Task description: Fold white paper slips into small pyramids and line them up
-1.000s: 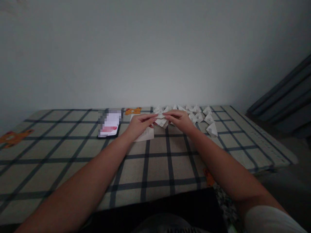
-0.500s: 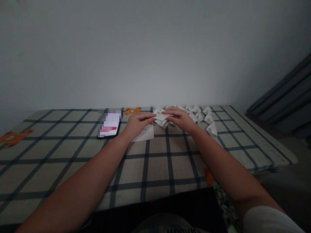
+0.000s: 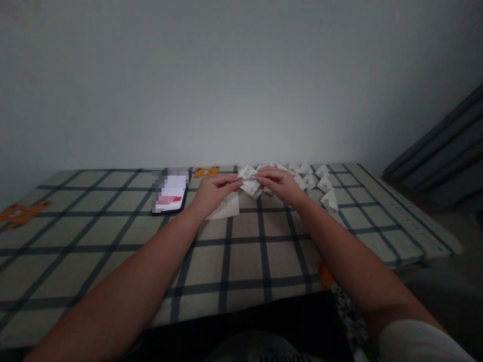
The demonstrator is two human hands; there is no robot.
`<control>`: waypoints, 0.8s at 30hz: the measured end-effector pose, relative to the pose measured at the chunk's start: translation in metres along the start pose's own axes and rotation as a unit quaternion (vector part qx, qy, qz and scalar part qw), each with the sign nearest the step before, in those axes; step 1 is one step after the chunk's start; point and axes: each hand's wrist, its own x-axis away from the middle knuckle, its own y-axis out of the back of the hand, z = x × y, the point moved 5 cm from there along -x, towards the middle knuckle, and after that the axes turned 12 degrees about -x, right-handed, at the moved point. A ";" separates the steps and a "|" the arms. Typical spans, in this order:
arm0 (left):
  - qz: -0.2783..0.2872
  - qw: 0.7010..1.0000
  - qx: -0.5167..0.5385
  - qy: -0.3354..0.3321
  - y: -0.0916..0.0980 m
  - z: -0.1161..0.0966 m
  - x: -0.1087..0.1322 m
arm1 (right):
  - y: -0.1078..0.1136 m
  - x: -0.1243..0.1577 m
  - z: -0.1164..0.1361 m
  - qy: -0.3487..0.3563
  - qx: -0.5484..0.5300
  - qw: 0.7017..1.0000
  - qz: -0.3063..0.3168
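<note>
A small folded white paper (image 3: 250,186) is held up between both hands, above the far middle of the checked cloth. My left hand (image 3: 217,193) pinches its left edge with thumb and fingertips. From the right, my right hand (image 3: 281,185) grips the other edge, fingers bent over the top. Beneath and beside my left hand lies a flat printed sheet (image 3: 228,207). Several folded white paper pieces (image 3: 329,200) stand just beyond and to the right of my right hand, some partly hidden by it.
A phone (image 3: 171,193) with a lit screen lies left of my left hand. The checked cloth (image 3: 245,256) with orange bear prints covers the table, which meets a plain wall (image 3: 234,85). A dark curtain (image 3: 441,133) hangs at the right.
The folded paper has tilted slightly between my fingers, and its upper flap looks narrower. Both hands have shifted only a little and keep their hold.
</note>
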 end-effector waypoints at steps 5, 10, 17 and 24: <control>0.008 0.998 0.052 0.045 -0.004 0.006 0.001 | 0.005 0.000 0.001 -0.022 -0.003 0.999 -0.043; -0.011 0.996 0.062 0.057 -0.003 0.002 0.001 | 0.006 0.000 0.001 -0.019 -0.002 0.998 -0.054; -0.012 0.997 0.061 0.036 -0.002 0.004 0.001 | 0.005 0.003 -0.006 -0.076 -0.050 0.992 -0.084; -0.044 0.998 0.036 0.041 -0.002 0.004 0.004 | 0.000 0.003 -0.005 -0.061 -0.058 0.995 -0.055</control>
